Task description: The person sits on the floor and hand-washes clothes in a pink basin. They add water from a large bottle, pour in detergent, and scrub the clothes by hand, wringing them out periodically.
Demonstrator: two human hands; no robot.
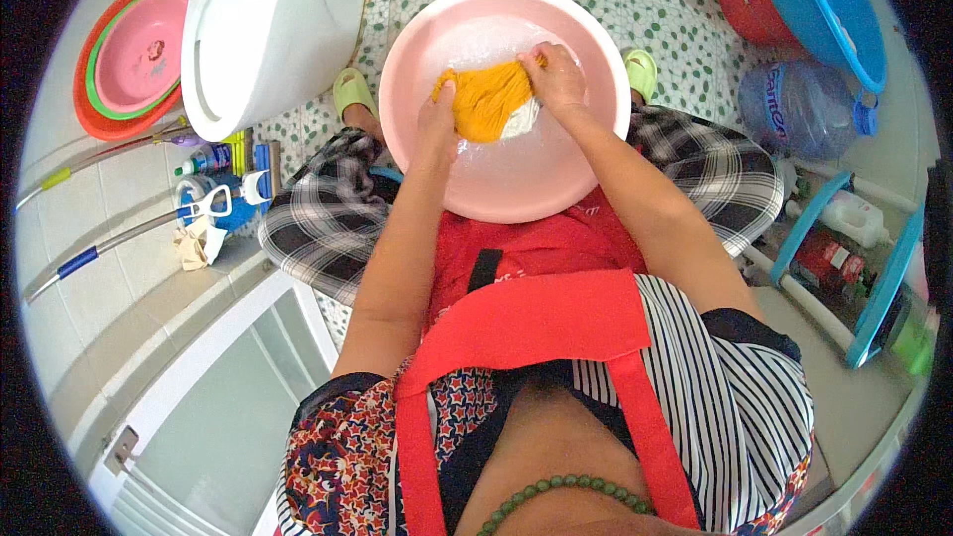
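Pink basin (417, 154), my head view: orange cloth (486, 99) lies at its centre in soapy water, left hand (438, 122) and right hand (556, 74) both clenched on it (white underlayer showing). I judge hard wringing could slop water over the basin's near rim onto the red apron (526, 323).

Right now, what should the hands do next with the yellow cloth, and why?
Probably rub the bunched parts together. Both the left hand and right hand already grip the yellow cloth, bunched above the soapy water in the pink basin.
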